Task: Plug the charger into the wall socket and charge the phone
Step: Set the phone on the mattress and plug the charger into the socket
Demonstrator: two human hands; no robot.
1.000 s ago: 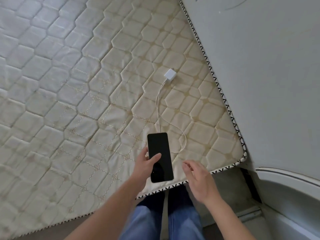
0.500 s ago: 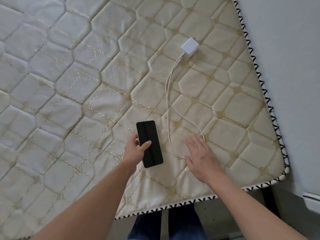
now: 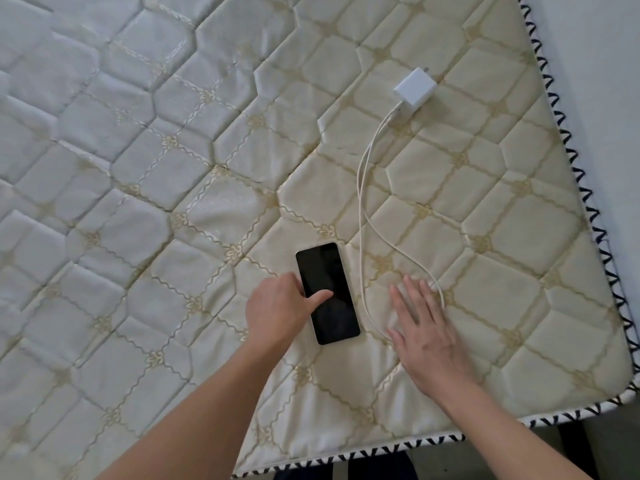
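Observation:
A phone with a dark screen lies face up on the quilted mattress. My left hand grips its left edge, thumb across the screen. A white charger block rests farther back to the right, prongs pointing away. Its white cable runs down in a loop toward my right hand, which hovers flat with fingers spread over the loop's lower end. The cable's free tip is hidden under that hand. No wall socket is in view.
The mattress edge with black zigzag stitching runs down the right side, against a pale wall. The near edge lies just below my arms, with dark floor and my legs beneath.
The view has come closer over the mattress. My right hand has reached forward onto the cable loop. My left hand stays on the phone, which now rests on the mattress.

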